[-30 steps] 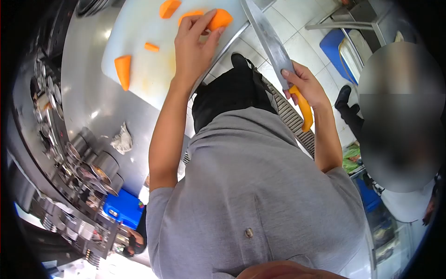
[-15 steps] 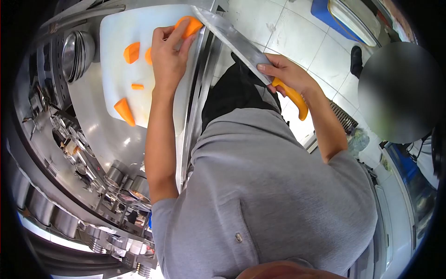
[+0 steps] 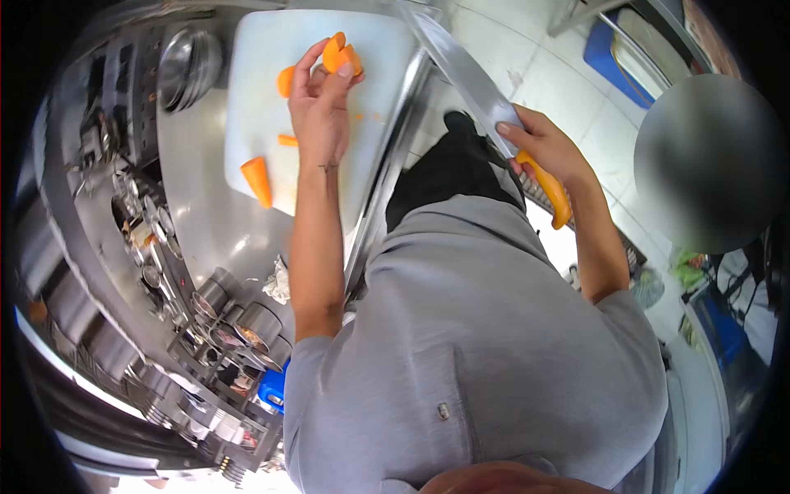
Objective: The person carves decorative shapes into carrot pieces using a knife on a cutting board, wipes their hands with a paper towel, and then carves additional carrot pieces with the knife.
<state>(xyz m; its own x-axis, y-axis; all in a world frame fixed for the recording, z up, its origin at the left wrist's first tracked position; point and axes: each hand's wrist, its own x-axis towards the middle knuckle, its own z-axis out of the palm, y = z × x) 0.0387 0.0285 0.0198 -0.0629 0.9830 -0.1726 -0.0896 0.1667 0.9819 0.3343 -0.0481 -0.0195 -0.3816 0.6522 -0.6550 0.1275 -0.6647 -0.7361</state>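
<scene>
My left hand [image 3: 322,103] is closed on orange carrot pieces [image 3: 341,56], palm turned partly up, above the white cutting board [image 3: 378,49]. Beside its fingers lies another carrot chunk [image 3: 285,81], partly hidden by the hand. A small carrot stick [image 3: 287,140] and a tapered carrot piece [image 3: 257,181] rest lower on the board. My right hand [image 3: 543,144] grips a large knife by its yellow handle [image 3: 550,191], with the thumb against the base of the wide blade [image 3: 465,67]. The blade points up and left, its tip near the board's right corner.
Stacked metal bowls [image 3: 189,70] stand left of the board on the steel counter [image 3: 193,181]. A crumpled white cloth [image 3: 278,281] and metal pots [image 3: 259,323] are further down. At the right are a blue container [image 3: 613,62] and a blurred round area over a person.
My left hand has turned over and now holds carrot pieces up off the board, where before its fingers pressed on carrot near the board's edge. The knife stays in my right hand. The view has shifted.
</scene>
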